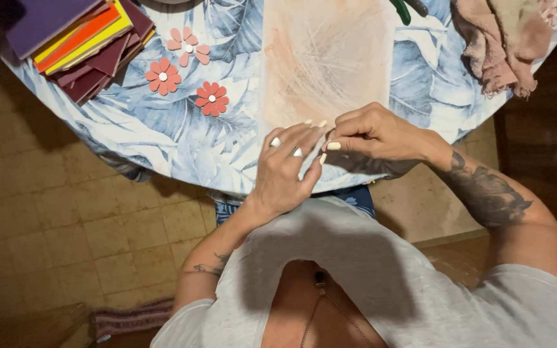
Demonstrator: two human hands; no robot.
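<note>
Something tiny, too small to identify, sat pinched between both hands at six o'clock on the leaf-print table [162, 138]; left hand [285, 171] half-curled, right hand [375, 135] closed narrow. Three paper flowers [212, 98] lay toward ten o'clock.

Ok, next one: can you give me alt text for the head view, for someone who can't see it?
Seen from above, a person's left hand and right hand meet at the near edge of a round table with a blue leaf-print cloth; whatever they work on is too small to tell. Three red and pink flowers, stacked coloured sheets and a crumpled cloth lie farther back.
</note>
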